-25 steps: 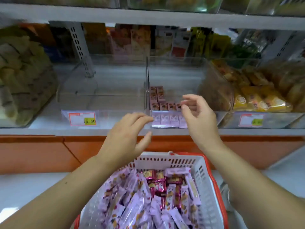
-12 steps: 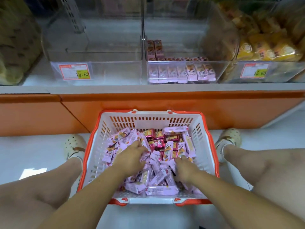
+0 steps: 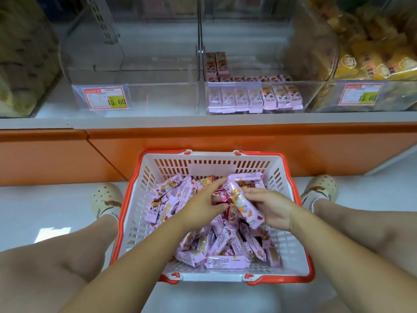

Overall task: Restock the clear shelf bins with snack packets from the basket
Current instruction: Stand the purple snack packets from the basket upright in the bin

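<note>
Bright, even light fills the scene, with glare on the floor (image 3: pixel 52 233), bowed wide-angle edges and blurred upper corners.

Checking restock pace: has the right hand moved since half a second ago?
Yes. The right hand has risen toward the basket's far wall, gripping a pink packet.

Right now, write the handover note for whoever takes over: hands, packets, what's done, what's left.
Right hand: grips one pink packet above the basket.
Left hand: open, fingertips touching that packet's top end.
Done: the middle bin has a front row of packets and a few more behind it.
Left: many loose packets lie in the basket; the left bin shows only a price tag.
</note>
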Available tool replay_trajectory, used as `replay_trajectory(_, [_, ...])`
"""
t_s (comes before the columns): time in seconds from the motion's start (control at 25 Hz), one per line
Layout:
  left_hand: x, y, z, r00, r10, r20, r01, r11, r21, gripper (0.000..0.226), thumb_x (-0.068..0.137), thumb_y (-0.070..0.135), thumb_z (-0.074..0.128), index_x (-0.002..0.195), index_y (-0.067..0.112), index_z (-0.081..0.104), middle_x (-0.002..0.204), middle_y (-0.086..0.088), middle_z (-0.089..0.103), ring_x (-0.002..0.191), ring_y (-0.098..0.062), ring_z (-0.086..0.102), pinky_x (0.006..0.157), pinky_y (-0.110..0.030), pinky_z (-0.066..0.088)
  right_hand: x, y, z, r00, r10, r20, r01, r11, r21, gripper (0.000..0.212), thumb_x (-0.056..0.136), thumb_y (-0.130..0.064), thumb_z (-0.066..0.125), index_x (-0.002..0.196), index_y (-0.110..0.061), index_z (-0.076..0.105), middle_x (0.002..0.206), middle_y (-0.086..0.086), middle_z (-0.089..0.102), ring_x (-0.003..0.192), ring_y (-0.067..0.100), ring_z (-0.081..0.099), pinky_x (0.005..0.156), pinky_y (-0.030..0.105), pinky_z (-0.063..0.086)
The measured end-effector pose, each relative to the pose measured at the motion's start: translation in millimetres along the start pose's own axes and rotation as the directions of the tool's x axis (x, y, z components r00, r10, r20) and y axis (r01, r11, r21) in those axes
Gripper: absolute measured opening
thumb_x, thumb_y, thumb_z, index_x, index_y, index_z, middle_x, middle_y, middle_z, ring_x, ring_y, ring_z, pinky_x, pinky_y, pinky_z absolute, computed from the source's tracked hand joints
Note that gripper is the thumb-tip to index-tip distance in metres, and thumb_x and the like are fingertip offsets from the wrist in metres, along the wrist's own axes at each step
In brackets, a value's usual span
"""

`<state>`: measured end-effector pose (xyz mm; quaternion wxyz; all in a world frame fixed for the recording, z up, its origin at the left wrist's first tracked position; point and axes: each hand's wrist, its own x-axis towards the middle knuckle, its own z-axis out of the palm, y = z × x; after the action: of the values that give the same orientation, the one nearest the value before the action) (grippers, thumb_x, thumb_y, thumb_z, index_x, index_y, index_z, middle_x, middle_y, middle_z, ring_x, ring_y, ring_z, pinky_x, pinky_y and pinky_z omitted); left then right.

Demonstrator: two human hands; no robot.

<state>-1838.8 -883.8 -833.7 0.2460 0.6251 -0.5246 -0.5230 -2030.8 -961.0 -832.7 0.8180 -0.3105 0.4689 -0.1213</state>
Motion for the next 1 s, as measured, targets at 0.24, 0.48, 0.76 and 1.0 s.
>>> replay_trajectory(0.24, [-1.4, 9.4, -9.6, 0.992, -0.071, -0.101, 0.037, 0.952, -0.305, 0.047, 0.093, 0.016, 0.062, 0.136, 0.028, 0.049, 0.126, 0.002, 0.060, 0.115, -0.011, 0.058, 0.098, -0.032, 0.048, -6.9, 1.6, 10.9, 0.994, 0.054, 0.099, -0.065, 0.992, 0.108, 0.028, 0.094, -0.005, 0.050, 0.119, 0.002, 0.060, 0.093, 0.022, 0.069, 0.077, 0.031, 0.070, 0.070, 0.039, 0.060])
replay_trajectory(0.48, [2.1, 1.0, -16.0, 0.980, -0.139, -0.140, 0.074, 0.916, -0.394, 0.041, 0.088, 0.015, 0.068, 0.124, 0.033, 0.057, 0.083, 0.004, 0.062, 0.085, -0.019, 0.067, 0.092, -0.047, 0.053, -10.4, -3.8, 12.3, 0.996, 0.045, 0.080, -0.047, 0.999, 0.027, 0.030, 0.094, -0.011, 0.056, 0.121, -0.001, 0.059, 0.107, 0.024, 0.067, 0.085, 0.034, 0.070, 0.070, 0.041, 0.060])
replay_trajectory(0.76, [-0.2, 2.9, -12.8, 0.979, -0.201, 0.019, 0.196, 0.923, -0.330, 0.035, 0.083, 0.006, 0.070, 0.113, 0.015, 0.056, 0.084, -0.003, 0.061, 0.066, -0.015, 0.064, 0.070, -0.032, 0.054, 2.2, -8.1, 2.3, 0.938, -0.231, -0.257, 0.262, 0.961, 0.093, 0.034, 0.087, -0.001, 0.064, 0.120, -0.002, 0.057, 0.097, 0.012, 0.072, 0.087, 0.022, 0.070, 0.078, 0.032, 0.060])
replay_trajectory(1.0, [0.4, 2.6, -4.2, 0.992, -0.123, -0.017, 0.120, 0.985, -0.126, 0.044, 0.090, 0.035, 0.064, 0.132, 0.027, 0.052, 0.091, 0.004, 0.059, 0.073, -0.010, 0.060, 0.068, -0.025, 0.049, 1.7, -1.0, 20.8, 0.921, -0.358, -0.156, 0.350, 0.934, -0.076, 0.042, 0.089, -0.002, 0.062, 0.126, -0.023, 0.057, 0.100, 0.014, 0.070, 0.093, 0.025, 0.069, 0.080, 0.035, 0.058])
